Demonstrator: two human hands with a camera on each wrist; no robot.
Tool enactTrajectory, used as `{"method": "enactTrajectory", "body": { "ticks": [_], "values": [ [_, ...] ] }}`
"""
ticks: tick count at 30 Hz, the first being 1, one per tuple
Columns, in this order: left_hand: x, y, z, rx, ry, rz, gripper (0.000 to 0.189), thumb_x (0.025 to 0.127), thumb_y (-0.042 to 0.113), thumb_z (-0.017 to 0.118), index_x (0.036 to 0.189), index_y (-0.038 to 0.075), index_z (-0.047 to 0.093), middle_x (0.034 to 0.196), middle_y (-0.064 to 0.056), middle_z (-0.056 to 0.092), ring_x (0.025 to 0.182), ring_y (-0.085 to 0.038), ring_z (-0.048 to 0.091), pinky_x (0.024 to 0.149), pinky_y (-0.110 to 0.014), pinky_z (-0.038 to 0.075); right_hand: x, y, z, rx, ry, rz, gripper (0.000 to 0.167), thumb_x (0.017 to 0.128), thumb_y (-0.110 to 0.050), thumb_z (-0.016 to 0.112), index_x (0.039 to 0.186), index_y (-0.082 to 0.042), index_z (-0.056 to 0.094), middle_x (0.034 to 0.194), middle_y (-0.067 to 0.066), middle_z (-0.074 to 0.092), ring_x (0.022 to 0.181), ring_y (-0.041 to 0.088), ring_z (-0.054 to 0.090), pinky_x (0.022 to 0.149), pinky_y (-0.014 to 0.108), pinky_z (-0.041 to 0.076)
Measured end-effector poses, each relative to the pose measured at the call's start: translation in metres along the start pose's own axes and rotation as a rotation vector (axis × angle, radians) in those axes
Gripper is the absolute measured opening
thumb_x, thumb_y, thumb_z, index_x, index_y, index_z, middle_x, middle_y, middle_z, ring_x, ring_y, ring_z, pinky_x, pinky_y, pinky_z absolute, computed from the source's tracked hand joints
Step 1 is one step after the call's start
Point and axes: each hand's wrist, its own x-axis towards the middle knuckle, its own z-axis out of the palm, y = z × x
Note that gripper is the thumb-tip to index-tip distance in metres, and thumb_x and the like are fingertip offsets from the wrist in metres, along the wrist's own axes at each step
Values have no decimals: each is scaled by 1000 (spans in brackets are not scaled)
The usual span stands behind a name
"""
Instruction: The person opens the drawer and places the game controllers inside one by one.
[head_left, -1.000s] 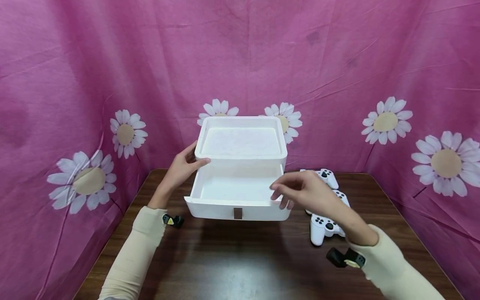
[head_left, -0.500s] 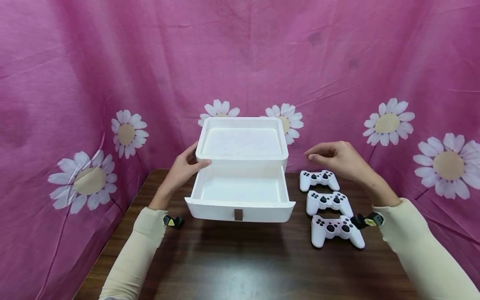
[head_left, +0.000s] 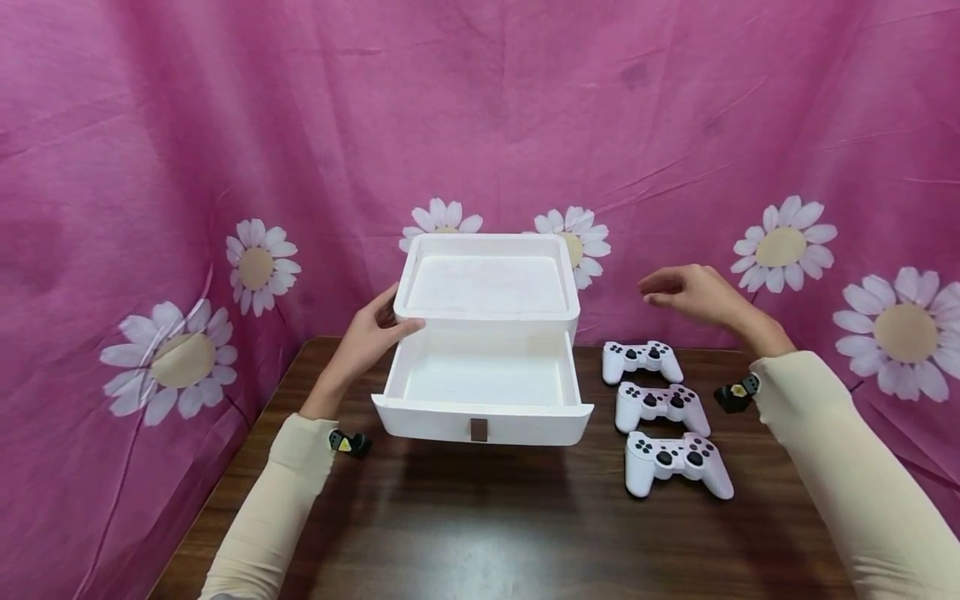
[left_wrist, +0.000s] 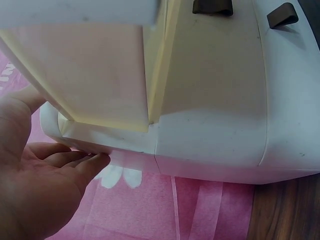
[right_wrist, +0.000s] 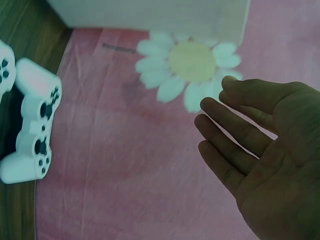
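A white drawer unit [head_left: 487, 317] stands mid-table with its top drawer [head_left: 480, 422] pulled out. Nothing lies inside that drawer, and a brown tab [head_left: 478, 430] marks its front. My left hand [head_left: 367, 335] holds the unit's upper left corner, thumb at the front and fingers along the side. In the left wrist view, fingers [left_wrist: 75, 160] lie against the white side wall. To the right, my right hand [head_left: 701, 293] hovers with nothing in it, fingers loosely extended. Beneath it three white game controllers lie in a row: back [head_left: 641, 360], middle [head_left: 662, 407] and front [head_left: 677, 463].
The wooden table [head_left: 480, 525] extends in front of the drawer unit. A pink curtain [head_left: 495, 117] with white daisies hangs behind and at both sides. Two more brown tabs show on the unit's lower fronts in the left wrist view, one tab [left_wrist: 283, 16] lowest.
My right hand has moved from the drawer's right front corner up and to the right, over the controllers. The left hand and the pulled-out drawer stay where they were.
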Motion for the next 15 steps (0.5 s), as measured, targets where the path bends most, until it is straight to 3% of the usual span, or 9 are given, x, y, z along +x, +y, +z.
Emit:
{"method": "enactTrajectory", "body": {
  "ticks": [3,9,15],
  "values": [
    [-1,0,0,-10,-7,7,86,96,30,82,168,24,35,164,-9,49,140,-30,59,108,-49,56,7,12,3,-7,-24,17,36,102,-17,73,132,3,72,128,26,74,121,48,68,104,64,52],
    [0,1,1,-25,-20,14,84,97,31,82,168,27,36,165,-6,49,141,-28,58,108,-50,56,20,36,17,-50,-80,11,41,100,-16,75,132,8,69,129,30,71,119,51,67,102,65,53],
    [0,1,0,-19,-15,17,85,97,28,81,168,24,35,167,-7,46,143,-29,57,109,-49,56,29,52,33,-84,-154,12,47,95,-11,76,135,11,65,135,33,66,127,56,61,108,68,48]
  ]
}}
